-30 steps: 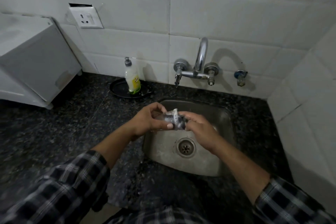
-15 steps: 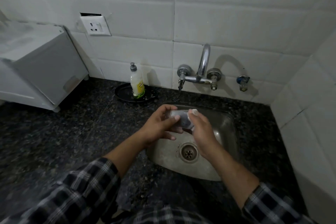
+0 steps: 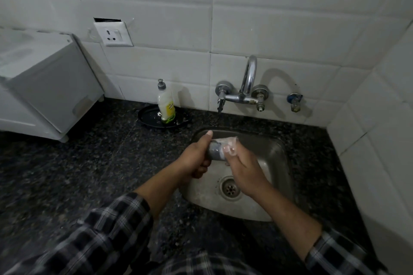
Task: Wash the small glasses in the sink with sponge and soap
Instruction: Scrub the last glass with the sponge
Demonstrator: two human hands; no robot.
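**Small glass scrubbed over sink**

Our left hand (image 3: 196, 159) wraps round the small glass (image 3: 215, 152), held sideways. Our right hand (image 3: 243, 169) pinches what looks like the sponge (image 3: 229, 142), sudsy, at its mouth. The sink (image 3: 276, 161) lies just below both. Light, slick and breakable, we judge: grip the wall, not the rim.

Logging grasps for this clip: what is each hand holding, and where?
The left hand grips the small glass round its side; the right hand pinches something pale, perhaps the sponge, at the glass's other end.
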